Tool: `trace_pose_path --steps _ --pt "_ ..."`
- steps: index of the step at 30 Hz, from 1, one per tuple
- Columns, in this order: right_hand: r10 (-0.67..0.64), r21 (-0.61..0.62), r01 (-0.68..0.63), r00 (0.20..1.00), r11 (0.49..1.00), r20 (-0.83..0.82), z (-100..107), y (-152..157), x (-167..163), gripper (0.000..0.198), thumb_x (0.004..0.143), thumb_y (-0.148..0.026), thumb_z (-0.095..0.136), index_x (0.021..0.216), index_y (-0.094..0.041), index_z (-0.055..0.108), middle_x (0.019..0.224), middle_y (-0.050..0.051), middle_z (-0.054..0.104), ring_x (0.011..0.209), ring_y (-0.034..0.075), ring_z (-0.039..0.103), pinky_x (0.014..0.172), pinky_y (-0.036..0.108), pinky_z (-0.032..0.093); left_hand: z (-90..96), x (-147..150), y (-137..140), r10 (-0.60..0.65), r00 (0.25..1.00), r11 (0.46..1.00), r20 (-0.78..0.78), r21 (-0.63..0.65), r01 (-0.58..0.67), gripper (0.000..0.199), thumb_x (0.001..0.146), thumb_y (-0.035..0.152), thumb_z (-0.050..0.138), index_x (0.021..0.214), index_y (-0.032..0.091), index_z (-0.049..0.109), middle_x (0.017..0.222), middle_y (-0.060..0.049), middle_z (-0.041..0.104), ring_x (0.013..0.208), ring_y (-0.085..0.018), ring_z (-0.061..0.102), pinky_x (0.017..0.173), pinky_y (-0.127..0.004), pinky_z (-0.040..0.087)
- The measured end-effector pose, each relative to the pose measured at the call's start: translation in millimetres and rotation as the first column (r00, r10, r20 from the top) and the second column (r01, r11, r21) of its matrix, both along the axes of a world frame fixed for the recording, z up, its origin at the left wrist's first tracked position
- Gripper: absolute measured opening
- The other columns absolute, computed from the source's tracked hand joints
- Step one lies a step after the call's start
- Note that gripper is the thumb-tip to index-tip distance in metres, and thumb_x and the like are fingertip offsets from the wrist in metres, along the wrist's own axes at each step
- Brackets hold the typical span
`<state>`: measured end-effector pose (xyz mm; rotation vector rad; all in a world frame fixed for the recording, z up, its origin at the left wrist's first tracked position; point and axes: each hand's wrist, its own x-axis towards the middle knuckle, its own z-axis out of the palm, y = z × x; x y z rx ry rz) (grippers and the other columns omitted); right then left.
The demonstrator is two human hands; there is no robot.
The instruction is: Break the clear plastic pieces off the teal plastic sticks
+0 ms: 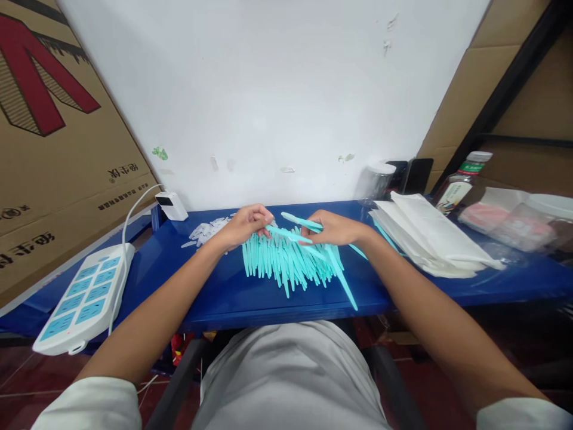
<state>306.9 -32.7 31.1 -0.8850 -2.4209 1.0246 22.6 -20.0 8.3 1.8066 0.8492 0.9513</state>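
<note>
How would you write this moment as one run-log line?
left hand: pinching turquoise stick; right hand: holding another turquoise stick; below: turquoise pile; left of pile: translucent pieces; table: blue

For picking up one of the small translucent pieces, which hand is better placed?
Probably the left hand: the pile of translucent pieces lies close beside it, although it seems to pinch the end of a turquoise stick. The right hand is farther away and holds another turquoise stick.

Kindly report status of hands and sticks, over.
Left hand pinching one turquoise stick. Right hand holding turquoise sticks. Turquoise pile beneath hands. Whitish pieces beside left hand.
</note>
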Motion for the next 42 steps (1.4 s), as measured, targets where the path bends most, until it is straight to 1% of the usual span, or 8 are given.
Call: trace_pose_path --steps 6,13,20,25,29,34,38,42 --pt "-0.248 -0.006 0.250 0.961 0.968 0.123 -3 7 6 0.031 0.081 -0.044 0.074 0.069 -0.016 0.068 0.068 0.003 0.060 0.059 0.014 0.046 0.056 0.031 0.033 -4.6 -18 19 0.294 0.951 0.953 0.093 0.044 -0.299 0.048 0.081 0.058 0.081 0.091 0.016 0.059 0.060 0.002 0.063 0.059 -0.016 0.067 0.064 -0.030 0.056" --pt "-0.259 -0.007 0.266 0.945 0.964 0.198 -6 12 9 0.049 0.088 -0.061 0.064 0.073 -0.016 0.073 0.072 0.008 0.068 0.061 0.017 0.054 0.059 0.031 0.038 -15.3 -4 15 0.236 0.969 0.966 0.069 0.095 -0.242 0.049 0.083 0.061 0.078 0.093 0.018 0.059 0.063 0.001 0.063 0.062 -0.017 0.068 0.061 -0.029 0.055" --pt "-0.412 0.122 0.409 0.911 0.904 -0.006 1 19 29 0.037 0.088 -0.052 0.068 0.088 -0.016 0.077 0.092 0.011 0.075 0.080 0.023 0.064 0.075 0.034 0.046 -12.3 -6 15 0.242 0.969 0.962 0.043 0.117 -0.246 0.047 0.084 0.059 0.078 0.091 0.017 0.058 0.064 0.000 0.064 0.060 -0.016 0.067 0.058 -0.027 0.053" --pt "-0.226 0.053 0.231 0.970 0.971 -0.089 4 5 13 0.046 0.091 -0.059 0.064 0.099 -0.017 0.079 0.087 0.007 0.071 0.069 0.017 0.057 0.064 0.030 0.043 -8.8 7 -2 0.049 0.996 0.995 -0.068 0.085 -0.043 0.039 0.089 0.053 0.075 0.095 0.016 0.063 0.073 -0.003 0.069 0.067 -0.017 0.071 0.063 -0.028 0.056" --pt "-0.068 -0.050 0.067 0.997 0.996 -0.030 -5 -3 -8 0.044 0.085 -0.059 0.073 0.076 -0.016 0.069 0.060 -0.003 0.050 0.055 0.011 0.042 0.052 0.026 0.028 -2.8 22 -22 -0.046 0.995 0.995 -0.084 0.088 0.054 0.032 0.089 0.047 0.075 0.092 0.017 0.063 0.078 -0.004 0.072 0.070 -0.018 0.073 0.064 -0.029 0.057" --pt "0.074 -0.090 -0.078 0.996 0.993 -0.043 -8 -6 -16 0.042 0.088 -0.054 0.072 0.072 -0.017 0.063 0.059 -0.006 0.041 0.055 0.009 0.034 0.051 0.025 0.024 1.9 30 -31 -0.072 0.988 0.990 -0.138 0.108 0.087 0.026 0.090 0.041 0.073 0.091 0.017 0.064 0.085 -0.006 0.073 0.069 -0.018 0.072 0.061 -0.028 0.057" --pt "0.057 -0.106 -0.059 0.998 0.993 -0.021 -1 -7 -8 0.039 0.088 -0.047 0.072 0.067 -0.018 0.057 0.057 -0.006 0.042 0.053 0.009 0.035 0.050 0.025 0.026 -4.3 21 -18 -0.009 0.990 0.982 -0.140 0.183 0.035 0.022 0.093 0.038 0.069 0.095 0.017 0.064 0.086 -0.006 0.073 0.072 -0.018 0.073 0.065 -0.030 0.058" --pt "-0.159 -0.046 0.159 0.987 0.986 0.003 1 -4 0 0.035 0.087 -0.046 0.073 0.071 -0.019 0.057 0.061 -0.004 0.047 0.054 0.010 0.040 0.051 0.026 0.030 -6.4 -3 0 0.281 0.935 0.904 -0.216 0.386 -0.183 0.024 0.098 0.042 0.061 0.100 0.018 0.063 0.089 -0.008 0.074 0.076 -0.020 0.072 0.070 -0.032 0.056"
